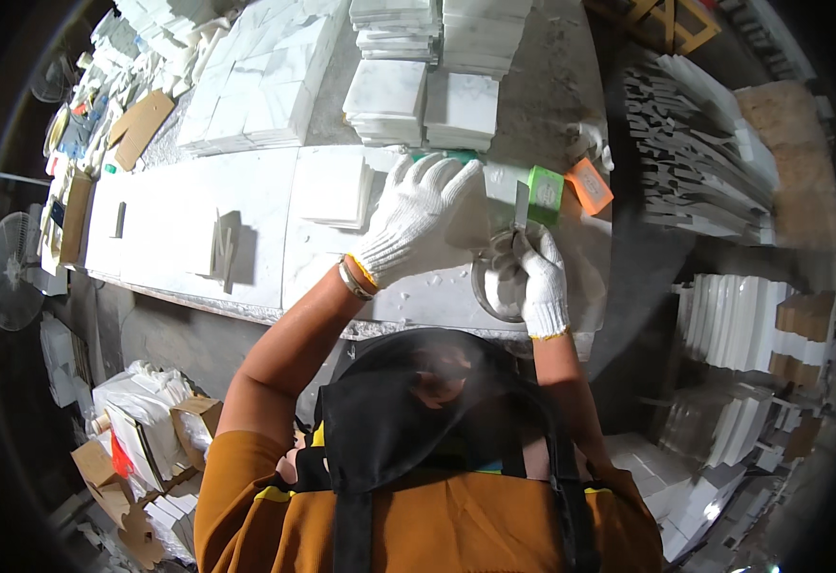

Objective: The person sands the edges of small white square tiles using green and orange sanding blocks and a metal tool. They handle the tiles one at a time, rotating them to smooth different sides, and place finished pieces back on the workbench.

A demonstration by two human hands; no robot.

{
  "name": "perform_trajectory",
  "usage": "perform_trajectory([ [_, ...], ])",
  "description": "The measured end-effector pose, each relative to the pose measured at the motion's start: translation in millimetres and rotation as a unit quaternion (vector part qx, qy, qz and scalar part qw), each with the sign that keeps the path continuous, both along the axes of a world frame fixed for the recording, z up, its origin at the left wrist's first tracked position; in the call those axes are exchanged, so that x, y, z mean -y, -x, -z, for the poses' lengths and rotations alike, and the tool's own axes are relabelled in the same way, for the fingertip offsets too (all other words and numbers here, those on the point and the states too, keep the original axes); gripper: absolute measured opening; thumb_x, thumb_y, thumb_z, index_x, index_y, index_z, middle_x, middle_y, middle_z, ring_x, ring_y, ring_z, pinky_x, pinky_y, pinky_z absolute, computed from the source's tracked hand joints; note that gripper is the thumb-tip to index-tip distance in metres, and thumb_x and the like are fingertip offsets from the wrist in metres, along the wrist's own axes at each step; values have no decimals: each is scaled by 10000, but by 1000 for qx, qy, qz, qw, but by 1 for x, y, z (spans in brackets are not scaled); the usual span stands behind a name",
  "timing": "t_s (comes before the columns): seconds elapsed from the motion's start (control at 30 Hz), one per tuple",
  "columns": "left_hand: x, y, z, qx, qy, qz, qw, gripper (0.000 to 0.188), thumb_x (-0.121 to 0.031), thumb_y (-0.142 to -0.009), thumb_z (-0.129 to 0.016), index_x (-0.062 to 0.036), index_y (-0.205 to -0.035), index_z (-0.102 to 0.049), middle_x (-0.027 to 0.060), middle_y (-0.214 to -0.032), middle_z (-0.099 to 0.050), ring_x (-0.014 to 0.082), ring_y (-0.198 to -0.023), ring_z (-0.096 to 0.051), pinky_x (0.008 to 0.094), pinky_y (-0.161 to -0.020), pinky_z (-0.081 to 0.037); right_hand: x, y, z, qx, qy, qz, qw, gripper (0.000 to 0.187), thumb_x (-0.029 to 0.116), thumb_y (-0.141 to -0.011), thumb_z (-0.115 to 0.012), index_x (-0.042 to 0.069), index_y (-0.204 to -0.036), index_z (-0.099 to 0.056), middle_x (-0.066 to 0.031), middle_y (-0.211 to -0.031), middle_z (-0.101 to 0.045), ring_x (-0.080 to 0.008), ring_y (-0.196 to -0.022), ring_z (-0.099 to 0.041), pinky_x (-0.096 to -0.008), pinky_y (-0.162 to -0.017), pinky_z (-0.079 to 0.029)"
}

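The right hand's fingers (530, 250) pinch a thin grey blade-like tool (521, 205) upright over a round metal bowl (494, 286) on the table (198, 205). The left hand (413, 215) lies spread, fingers wide and holding nothing, flat on a pale slab (470, 215) just beside the tool. A green box (545, 194) and an orange one (590, 186) sit close behind. The gloved pinch looks light: the tool could slip, or an elbow could nudge the boxes off the edge.
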State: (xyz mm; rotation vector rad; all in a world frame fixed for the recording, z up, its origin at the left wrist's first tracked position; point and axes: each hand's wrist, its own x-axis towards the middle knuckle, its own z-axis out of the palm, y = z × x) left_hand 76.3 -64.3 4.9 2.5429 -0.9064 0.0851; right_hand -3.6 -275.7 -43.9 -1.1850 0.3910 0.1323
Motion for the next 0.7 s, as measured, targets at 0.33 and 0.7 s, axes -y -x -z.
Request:
perform_trajectory([
  [0.33, -13, 2, 4, -78, 292, -33, 953, 1369, -413, -512, -962, 8, -1543, -164, 253, -1473, -360, 395, -1354, -403, 510, -1116, -368, -10, -12, -32, 76, -22, -13, 997, 130, 63, -957, -611, 40, -1080, -643, -85, -930, -705, -126, -774, -677, -229, -649, -531],
  [0.7, -14, 4, 9, -83, 279, -73, 954, 1388, -513, -469, -953, -10, -1532, -215, 263, -1449, -362, 424, -1343, -405, 476, -1095, -400, -32, -69, -103, 248, 297, -197, 901, 243, 71, -943, -624, 0, -1171, -670, -108, -1049, -726, -159, -943, -689, -296, -836, -552],
])
